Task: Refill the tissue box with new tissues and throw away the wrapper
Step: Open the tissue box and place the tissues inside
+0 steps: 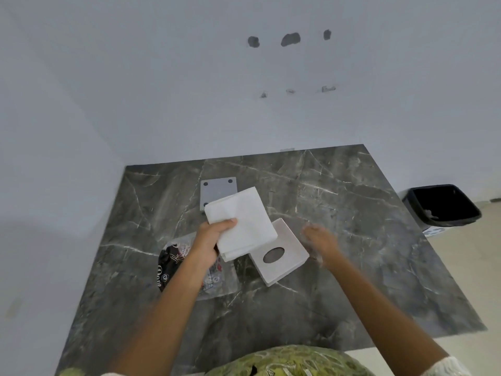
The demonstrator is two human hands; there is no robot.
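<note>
A dark marble-patterned desk (352, 240) stands against a plain white wall, with a black-lined bin (442, 206) on the floor beyond its right edge.

The left hand (210, 241) is clenched on the stack of tissues (241, 221), thumb on top and fingers beneath, holding it raised above the desk. The stack's long axis runs away from the grip, toward the far side of the desk. The right hand (321, 241) is released, empty and motion-blurred.

The tissue box (279, 253) lies just right of the left grip, partly under the stack, its oval-slot face up. The right hand is just beside its right edge and appears the nearer free hand for steadying or turning it. A grey panel (218, 192) with dark corner pads, probably the box base, lies beyond the stack.

The wrapper (173, 263) lies below the left wrist, not yet discarded.
</note>
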